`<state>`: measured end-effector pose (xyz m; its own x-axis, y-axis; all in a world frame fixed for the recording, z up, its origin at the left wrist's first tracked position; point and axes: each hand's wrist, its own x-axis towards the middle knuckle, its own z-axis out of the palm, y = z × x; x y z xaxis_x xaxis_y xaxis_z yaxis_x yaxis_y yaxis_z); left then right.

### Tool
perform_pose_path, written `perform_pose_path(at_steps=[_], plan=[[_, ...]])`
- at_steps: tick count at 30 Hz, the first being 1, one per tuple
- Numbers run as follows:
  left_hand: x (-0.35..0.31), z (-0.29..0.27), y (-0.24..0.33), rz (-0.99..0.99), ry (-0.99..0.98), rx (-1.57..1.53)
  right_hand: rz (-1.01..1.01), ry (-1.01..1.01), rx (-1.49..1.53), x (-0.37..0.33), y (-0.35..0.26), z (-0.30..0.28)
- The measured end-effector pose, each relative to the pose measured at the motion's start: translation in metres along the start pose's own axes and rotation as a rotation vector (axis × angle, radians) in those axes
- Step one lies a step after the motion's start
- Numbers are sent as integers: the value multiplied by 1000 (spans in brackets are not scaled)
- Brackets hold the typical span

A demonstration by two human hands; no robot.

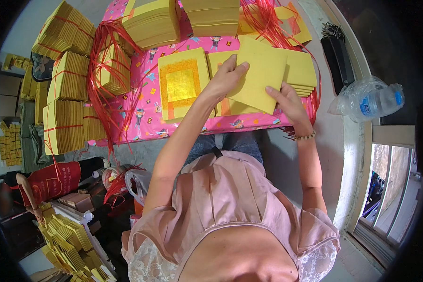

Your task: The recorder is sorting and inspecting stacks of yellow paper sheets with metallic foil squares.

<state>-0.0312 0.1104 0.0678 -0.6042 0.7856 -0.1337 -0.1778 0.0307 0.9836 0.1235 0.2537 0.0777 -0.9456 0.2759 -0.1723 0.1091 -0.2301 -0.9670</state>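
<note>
Tilted above the pink patterned table (pixel 148 89), a wad of plain yellow paper sheets (pixel 261 75) is between my two hands. My left hand (pixel 228 77) is closed on its left edge, thumb on top. My right hand (pixel 290 101) pinches the lower right edge, with a beaded bracelet on that wrist. Left of my left hand lies a yellow paper stack with a gold foil square (pixel 182 85) framed in orange. Behind the wad, on the right, a fanned yellow paper pile (pixel 301 70) shows; the wad partly hides another yellow stack under it.
Tall yellow paper stacks (pixel 150 23) stand at the table's back. Red-tied bundles (pixel 70 77) line the left side, with loose red strings (pixel 110 89) hanging down. A plastic bottle (pixel 378 102) in a clear bag lies at the right. Lower left, another person's arm (pixel 28 192) reaches to a yellow paper heap (pixel 70 239).
</note>
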Motion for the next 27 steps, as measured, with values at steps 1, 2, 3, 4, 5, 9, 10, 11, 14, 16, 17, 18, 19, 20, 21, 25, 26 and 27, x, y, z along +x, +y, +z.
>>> perform_pose_path(at_steps=[1,2,3,4,5,9,10,11,14,16,17,18,19,20,21,25,26,27], plan=[[-3,5,7,37,23,-87,68,-65,-60,-4,2,-3],[-4,9,12,74,45,-174,66,-56,-60,-6,3,-5],[-4,10,12,75,38,-174,103,-72,-75,-9,4,-6],[-3,9,12,63,44,-166,139,-87,-90,-12,3,-6],[-2,9,11,51,48,-159,107,-28,-87,-17,3,-1],[0,9,1,126,69,-18,20,15,-146,-22,4,-1],[0,7,0,109,36,-9,18,4,-129,-23,-1,-2],[0,5,-1,92,2,-1,15,-6,-113,-23,-5,-4],[-1,-1,-14,167,0,272,-63,159,50,-12,-15,-24],[-11,8,16,144,-125,292,-95,182,19,-6,-17,-39],[-4,6,7,151,-158,296,-116,196,-14,-2,-17,-45],[-2,7,11,158,-185,300,-135,204,-47,0,-18,-50],[1,4,16,160,-188,303,-138,206,-46,1,-20,-54],[6,-1,24,28,-240,262,-144,207,-33,1,-23,-58],[10,0,34,-106,-294,220,-148,210,-21,1,-24,-63],[30,10,46,11,-166,74,-209,405,8,13,-21,-96],[41,11,43,8,-164,74,-206,403,10,15,-21,-101],[52,14,41,17,-109,107,-228,458,-34,17,-21,-105]])
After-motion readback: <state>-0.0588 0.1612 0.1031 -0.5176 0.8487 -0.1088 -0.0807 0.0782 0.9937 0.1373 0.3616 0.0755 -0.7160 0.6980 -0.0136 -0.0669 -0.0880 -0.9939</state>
